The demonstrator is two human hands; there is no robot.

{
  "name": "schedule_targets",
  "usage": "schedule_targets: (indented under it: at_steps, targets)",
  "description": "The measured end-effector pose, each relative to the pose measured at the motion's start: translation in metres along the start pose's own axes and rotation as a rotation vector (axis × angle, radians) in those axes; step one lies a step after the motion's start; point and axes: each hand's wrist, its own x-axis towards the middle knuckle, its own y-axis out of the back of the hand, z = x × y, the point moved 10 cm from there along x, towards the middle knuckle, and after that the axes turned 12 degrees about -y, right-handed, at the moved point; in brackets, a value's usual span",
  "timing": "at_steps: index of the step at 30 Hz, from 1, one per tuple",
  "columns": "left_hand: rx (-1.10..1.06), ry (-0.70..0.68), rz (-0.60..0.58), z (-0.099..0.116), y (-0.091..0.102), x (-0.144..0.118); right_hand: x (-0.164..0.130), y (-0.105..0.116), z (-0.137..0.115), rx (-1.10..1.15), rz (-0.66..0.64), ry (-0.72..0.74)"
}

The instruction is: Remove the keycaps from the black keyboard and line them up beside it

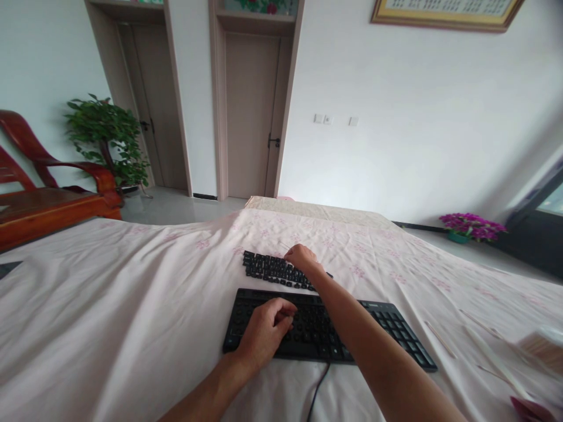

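The left hand [264, 334] rests with loosely curled fingers on the left half of a wide black plastic keyboard [387, 334], holding nothing. This keyboard lies near the front edge of the pink floral cloth [132, 305]. The right hand [301, 258] presses flat on the right end of a smaller black keyboard [268, 269] just behind it.

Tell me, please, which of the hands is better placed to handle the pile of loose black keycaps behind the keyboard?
Right, probably: the right hand already rests on the loose keycaps, while the left hand lies on the keyboard.
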Motion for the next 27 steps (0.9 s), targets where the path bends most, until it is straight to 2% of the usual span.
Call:
schedule_targets:
  at_steps: [6,8,10,12,14,19,23,27]
  targets:
    - [0.004,-0.025,-0.004,0.002,0.0,0.0,-0.032,0.034,-0.012,0.106,0.018,0.11]
    - [0.002,-0.035,-0.004,0.0,-0.001,-0.001,-0.053,0.047,-0.012,0.142,0.012,0.174]
    - [0.008,-0.043,-0.005,-0.002,-0.001,-0.001,-0.081,0.062,-0.014,0.212,0.027,0.304]
    - [0.018,-0.051,-0.008,-0.004,-0.002,-0.002,-0.108,0.072,-0.005,0.323,0.016,0.361]
    - [0.033,-0.059,-0.015,-0.005,-0.002,-0.003,-0.129,0.072,0.01,0.466,-0.058,0.351]
    - [0.105,-0.083,-0.016,-0.001,-0.002,-0.003,-0.16,0.049,0.049,0.705,-0.22,0.24]
    - [0.187,-0.132,-0.027,0.007,-0.005,-0.005,-0.174,0.043,0.064,0.875,-0.187,0.228]
    - [0.28,-0.151,-0.046,0.009,-0.008,-0.004,-0.185,0.035,0.069,0.915,-0.169,0.246]
